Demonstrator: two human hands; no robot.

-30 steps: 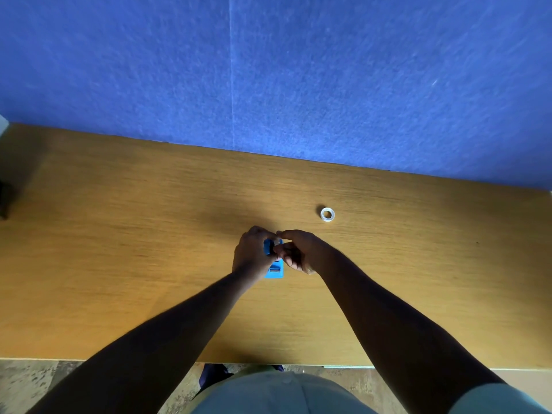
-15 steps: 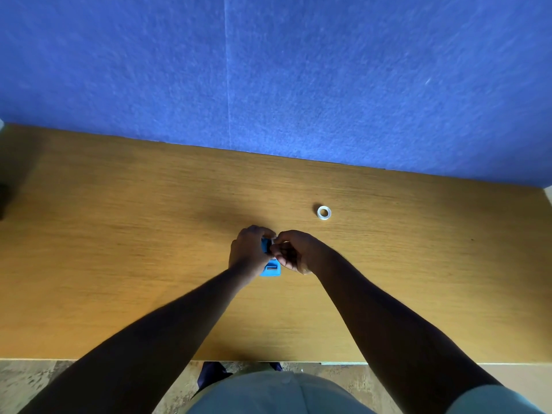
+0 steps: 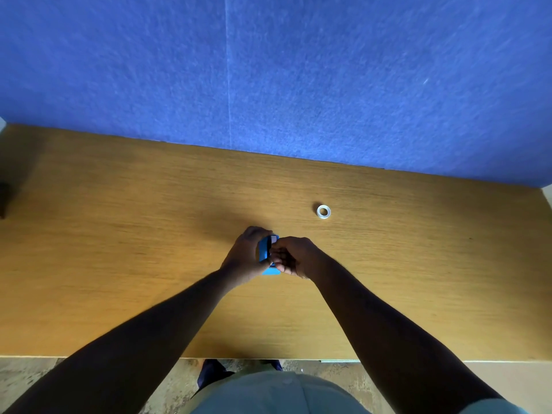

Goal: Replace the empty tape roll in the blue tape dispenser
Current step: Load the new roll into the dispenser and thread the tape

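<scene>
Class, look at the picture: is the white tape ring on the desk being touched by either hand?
No. The ring lies alone on the desk, apart from both hands, which hold the dispenser.

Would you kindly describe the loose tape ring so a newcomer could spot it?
Start at the wooden desk below the blue wall. The small whitish tape ring lies flat, alone, beyond and right of both hands, the only loose thing there.

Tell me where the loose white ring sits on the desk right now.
In the head view, the ring lies flat on the desk, apart from both hands, beyond and right of the dispenser, toward the blue wall.
</scene>
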